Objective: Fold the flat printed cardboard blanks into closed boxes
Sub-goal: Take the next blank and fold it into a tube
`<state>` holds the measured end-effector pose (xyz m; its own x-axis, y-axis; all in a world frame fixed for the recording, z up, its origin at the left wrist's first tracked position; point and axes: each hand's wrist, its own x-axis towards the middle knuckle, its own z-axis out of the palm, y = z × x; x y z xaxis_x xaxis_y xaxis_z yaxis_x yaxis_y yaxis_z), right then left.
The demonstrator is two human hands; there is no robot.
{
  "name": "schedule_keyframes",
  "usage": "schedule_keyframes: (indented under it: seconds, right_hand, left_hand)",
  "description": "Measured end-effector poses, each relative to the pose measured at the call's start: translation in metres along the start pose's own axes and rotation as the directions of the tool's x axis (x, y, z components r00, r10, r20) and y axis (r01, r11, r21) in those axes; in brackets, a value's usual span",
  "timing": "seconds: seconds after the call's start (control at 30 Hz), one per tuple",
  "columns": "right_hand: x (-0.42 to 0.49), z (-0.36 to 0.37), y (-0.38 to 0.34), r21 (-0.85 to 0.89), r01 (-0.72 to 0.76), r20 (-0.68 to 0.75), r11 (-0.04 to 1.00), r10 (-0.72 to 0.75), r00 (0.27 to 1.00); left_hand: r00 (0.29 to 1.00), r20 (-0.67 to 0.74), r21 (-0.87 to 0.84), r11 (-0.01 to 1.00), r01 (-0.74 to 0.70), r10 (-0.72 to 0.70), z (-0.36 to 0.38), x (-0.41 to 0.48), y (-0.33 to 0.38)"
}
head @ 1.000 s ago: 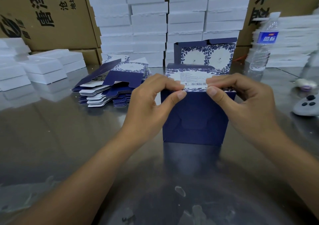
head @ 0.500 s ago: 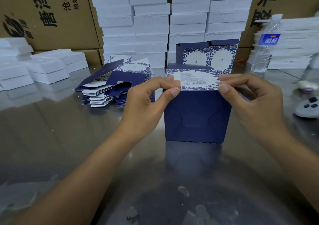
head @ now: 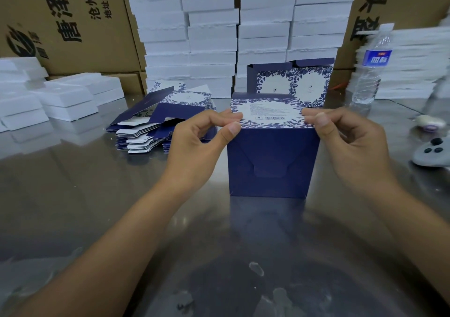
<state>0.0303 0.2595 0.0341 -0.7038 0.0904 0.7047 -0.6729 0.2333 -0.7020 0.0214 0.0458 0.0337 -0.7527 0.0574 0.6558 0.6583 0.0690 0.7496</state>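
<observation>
**Both hands pinch the top corners of a standing blue box**

At the centre of the frame the dark blue cardboard box with a white floral printed panel stands on the shiny metal table, its interlocked flaps facing the camera. The left hand pinches its upper left corner, thumb in front and fingers on the printed panel. The right hand seems to pinch the upper right corner the same way, probably to sharpen the fold and keep the walls square. The inside is hidden. Just behind it, a second blue floral box stands with its top flaps raised, and its contents are out of sight. Left of centre lies the pile of flat blue printed blanks, waiting.
</observation>
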Motion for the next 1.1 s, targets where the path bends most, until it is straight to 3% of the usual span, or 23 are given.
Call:
schedule_keyframes:
  seconds: [0.1,0.27,0.4,0.57,0.9,1.1]
  right_hand:
    - [-0.003,-0.001,0.004,-0.006,-0.021,0.029,1.000,0.021,0.999]
    - [-0.010,-0.002,0.017,-0.068,-0.111,0.259,0.991,0.125,0.958]
    - [-0.009,0.001,0.021,-0.092,-0.110,0.310,0.990,0.133,0.941]
    - [-0.012,0.004,0.019,-0.106,-0.090,0.262,0.990,0.115,0.958]
    - [-0.021,0.014,0.017,-0.309,0.066,-0.002,0.949,-0.070,0.998]
    - [-0.020,0.014,0.014,-0.341,0.058,-0.029,0.938,-0.072,0.997]
  left_hand:
    - [0.999,-0.042,0.004,1.000,-0.025,0.025,0.004,-0.004,-0.001]
    - [0.994,-0.109,0.002,1.000,-0.024,0.024,0.009,-0.008,-0.004]
    - [0.998,-0.023,0.053,0.997,0.063,-0.062,0.012,-0.012,-0.011]
    - [0.982,0.124,0.090,0.987,0.135,-0.146,0.017,-0.018,-0.015]
    - [0.999,-0.034,0.120,0.992,-0.030,0.035,0.026,-0.022,-0.006]
    - [0.995,-0.074,0.190,0.980,-0.058,0.073,0.029,-0.022,-0.007]
